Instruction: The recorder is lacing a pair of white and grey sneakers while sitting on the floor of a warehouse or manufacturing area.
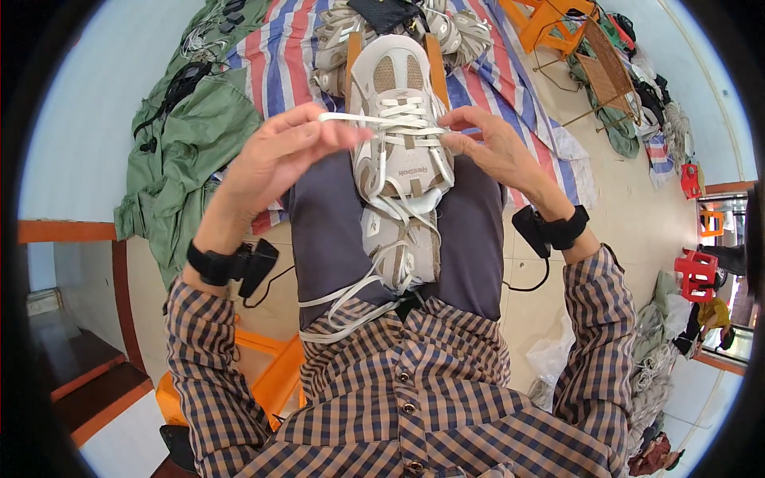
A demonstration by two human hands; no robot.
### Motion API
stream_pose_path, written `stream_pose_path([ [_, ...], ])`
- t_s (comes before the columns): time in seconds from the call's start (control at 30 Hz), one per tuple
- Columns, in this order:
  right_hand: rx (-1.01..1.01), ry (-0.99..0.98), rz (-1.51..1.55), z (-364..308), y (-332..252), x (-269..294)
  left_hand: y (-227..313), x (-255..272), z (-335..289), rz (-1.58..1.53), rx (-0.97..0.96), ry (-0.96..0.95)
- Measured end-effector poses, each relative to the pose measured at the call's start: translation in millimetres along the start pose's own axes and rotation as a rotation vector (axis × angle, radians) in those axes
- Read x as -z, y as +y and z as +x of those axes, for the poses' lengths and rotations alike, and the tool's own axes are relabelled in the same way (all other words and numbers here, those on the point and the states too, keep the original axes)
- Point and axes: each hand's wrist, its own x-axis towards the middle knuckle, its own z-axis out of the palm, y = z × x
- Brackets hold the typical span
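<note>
A beige and white sneaker (402,159) rests in front of me with its toe pointing away, partly laced with a flat white shoelace (347,118). My left hand (291,147) is on the sneaker's left, fingers closed on the shoelace, which stretches across toward the eyelets. On the other side my right hand (498,151) pinches the lace beside the right-hand eyelets; its fingertips are at the shoe's edge. Between my thighs lies a second sneaker (398,247), nearer to me. Loose laces (347,307) trail from it over my lap.
Behind the sneaker, more sneakers (466,36) are piled on a striped red, white and blue sheet (279,48). Green cloth (191,135) spreads at the left. An orange stool (271,366) stands low beside me. Far right are a woven chair (606,68) and red stools (696,275).
</note>
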Motion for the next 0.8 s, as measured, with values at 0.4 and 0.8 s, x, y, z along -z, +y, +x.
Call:
stream_pose_path([
  [0.4,0.025,-0.079,-0.214,7.3,-23.1,3.0,32.2,5.3,-28.8,1.227,-0.002,0.092],
  [0.8,0.231,0.066,-0.926,5.1,-12.5,19.7,50.5,6.5,-58.5,1.618,-0.222,0.329],
])
